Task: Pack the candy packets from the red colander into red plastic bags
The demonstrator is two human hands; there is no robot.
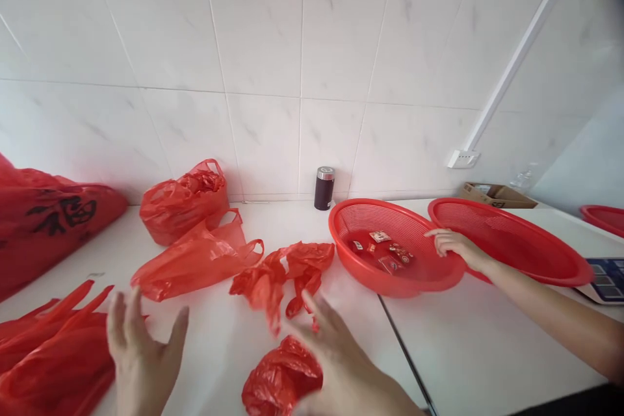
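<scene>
My left hand (143, 351) is raised over the white table with fingers and thumb spread, holding nothing. To its left lie folded red bags (58, 351). My right hand (336, 348) is also open, slightly blurred, its fingers apart. Just beyond its fingertips is a crumpled red plastic bag (285, 273), its near end smeared by motion. Under and beside that hand sits a bunched, shiny red bag (283, 377), partly hidden by the palm. Farther back, a flattened red plastic bag (199, 257) lies in front of a full red plastic bag (188, 201).
Another person's hand (455, 247) rests on the rim of a red basket (355, 273) holding several small packets. A second red basket (511, 240), a scale (607, 283), a cardboard box (497, 195), a dark flask (324, 188) and a large red sack (53, 214) stand around.
</scene>
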